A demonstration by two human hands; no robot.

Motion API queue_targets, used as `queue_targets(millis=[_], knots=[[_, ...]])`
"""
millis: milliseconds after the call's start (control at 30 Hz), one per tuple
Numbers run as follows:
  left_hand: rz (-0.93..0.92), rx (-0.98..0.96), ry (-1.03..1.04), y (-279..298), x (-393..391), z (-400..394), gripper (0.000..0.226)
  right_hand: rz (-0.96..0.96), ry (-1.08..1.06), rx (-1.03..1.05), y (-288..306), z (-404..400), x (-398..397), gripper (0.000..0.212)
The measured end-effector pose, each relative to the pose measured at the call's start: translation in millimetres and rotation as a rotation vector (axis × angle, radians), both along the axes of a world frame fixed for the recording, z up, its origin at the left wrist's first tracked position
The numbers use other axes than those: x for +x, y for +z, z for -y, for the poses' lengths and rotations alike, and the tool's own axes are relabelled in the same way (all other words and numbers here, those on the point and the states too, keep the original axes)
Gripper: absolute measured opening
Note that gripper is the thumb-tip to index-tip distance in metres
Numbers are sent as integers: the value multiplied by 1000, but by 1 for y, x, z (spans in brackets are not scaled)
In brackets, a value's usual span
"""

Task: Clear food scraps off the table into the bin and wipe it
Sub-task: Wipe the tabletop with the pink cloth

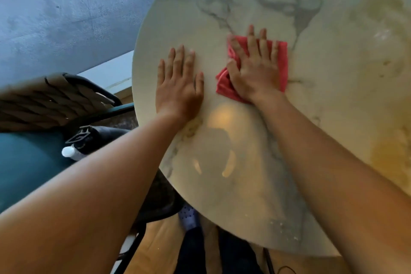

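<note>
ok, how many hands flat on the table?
2. The left hand lies flat on the bare table near its left edge; the right hand presses flat on the red cloth beside it.

To the left of where you grip, off the worktop's edge, you have a woven wicker chair back (51, 98) with a dark frame above a teal seat cushion (26, 162). On that seat lies a black bag (95, 138) with a white bottle cap (67, 151) poking out beside it. Below, nearer you, there is wooden floor (155, 249) and a dotted sock (189, 218) on a foot. Far left runs a grey-blue wall (66, 13).
</note>
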State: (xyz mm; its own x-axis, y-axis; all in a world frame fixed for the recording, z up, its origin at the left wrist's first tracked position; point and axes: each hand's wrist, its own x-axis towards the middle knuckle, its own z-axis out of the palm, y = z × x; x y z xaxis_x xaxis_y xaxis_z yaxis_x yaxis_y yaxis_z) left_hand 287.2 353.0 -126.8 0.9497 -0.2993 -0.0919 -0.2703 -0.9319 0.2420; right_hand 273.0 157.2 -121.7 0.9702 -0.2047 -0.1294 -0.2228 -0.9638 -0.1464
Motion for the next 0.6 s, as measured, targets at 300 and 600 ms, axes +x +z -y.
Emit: queue_targets(millis=[300,600], knots=[[-13,11,1,5,-2,1,62,-43,-38,-53,6,42,-191,66],[5,24,9,6,-3,3,62,-16,-288,-9,1,39,-76,72]])
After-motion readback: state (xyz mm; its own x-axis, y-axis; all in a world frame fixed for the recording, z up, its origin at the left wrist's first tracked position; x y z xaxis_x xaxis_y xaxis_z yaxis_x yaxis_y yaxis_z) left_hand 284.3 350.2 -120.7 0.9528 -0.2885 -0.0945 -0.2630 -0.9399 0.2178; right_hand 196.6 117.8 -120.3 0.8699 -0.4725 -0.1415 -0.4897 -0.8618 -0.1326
